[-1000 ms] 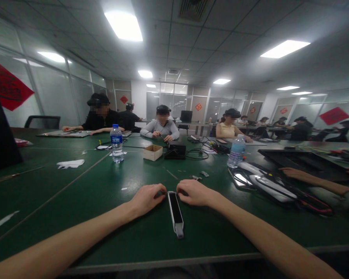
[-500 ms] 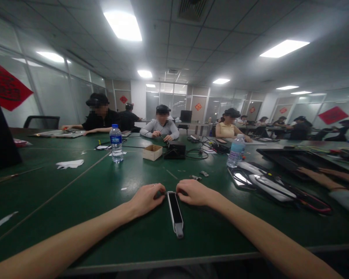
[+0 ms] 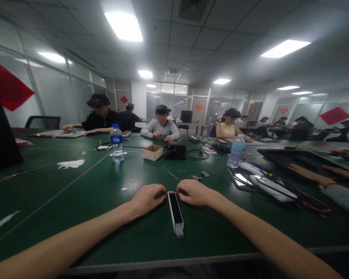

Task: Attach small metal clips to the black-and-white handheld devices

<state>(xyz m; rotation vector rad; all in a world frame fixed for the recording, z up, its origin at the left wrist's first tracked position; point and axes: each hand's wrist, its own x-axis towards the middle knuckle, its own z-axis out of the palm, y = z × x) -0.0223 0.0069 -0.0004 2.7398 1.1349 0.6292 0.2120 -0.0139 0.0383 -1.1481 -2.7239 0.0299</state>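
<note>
2 bare hands curl on a green table (image 3: 139, 248), with 1 slim pen-shaped device (image 3: 176, 213) between them.
The device lies flat, its far end between the fingers of the left hand (image 3: 147, 198) and the right hand (image 3: 195, 192), and its dark top face shows no detail. Both hands are loosely bent inward; I cannot tell whether their fingertips press together or touch the device, as the undersides are hidden. Both forearms run out of view below. Farther off, some grey scraps (image 3: 204, 174) are too small to make out. At right, just 2 hands (image 3: 308, 173) and a sleeve (image 3: 340, 197) of a co-worker show at a black tray (image 3: 279, 158). A dark panel (image 3: 1, 135) is cut off at left.
</note>
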